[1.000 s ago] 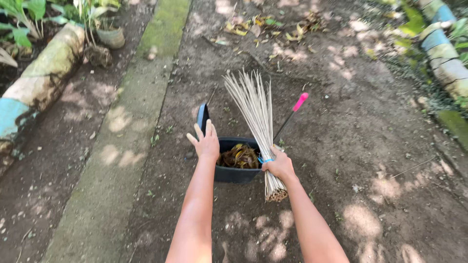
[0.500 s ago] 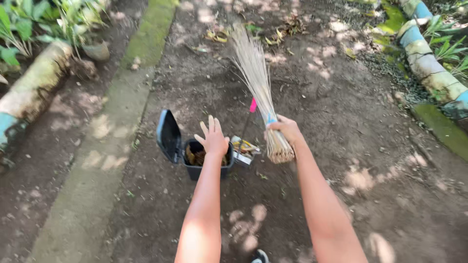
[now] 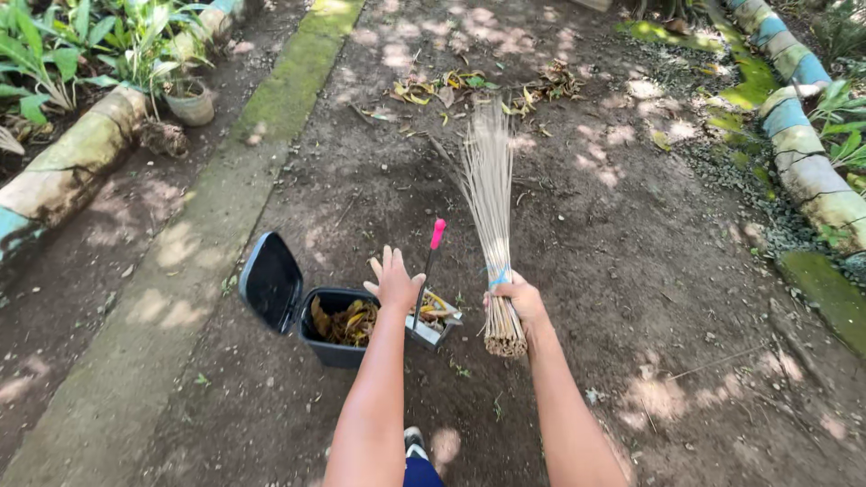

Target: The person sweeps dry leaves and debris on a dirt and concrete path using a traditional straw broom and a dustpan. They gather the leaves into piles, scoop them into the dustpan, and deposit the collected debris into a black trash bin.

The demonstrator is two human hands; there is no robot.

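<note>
Straw-coloured stick broom (image 3: 492, 207) is clenched near its bound end in the right hand (image 3: 516, 298), bristles pointing away over the dirt path (image 3: 631, 271). The left hand (image 3: 395, 281), fingers spread, hovers above the black bin (image 3: 336, 335) of dry leaves beside a pink-tipped dustpan (image 3: 431, 298). Bumping either could spill leaves, I judge.
</note>
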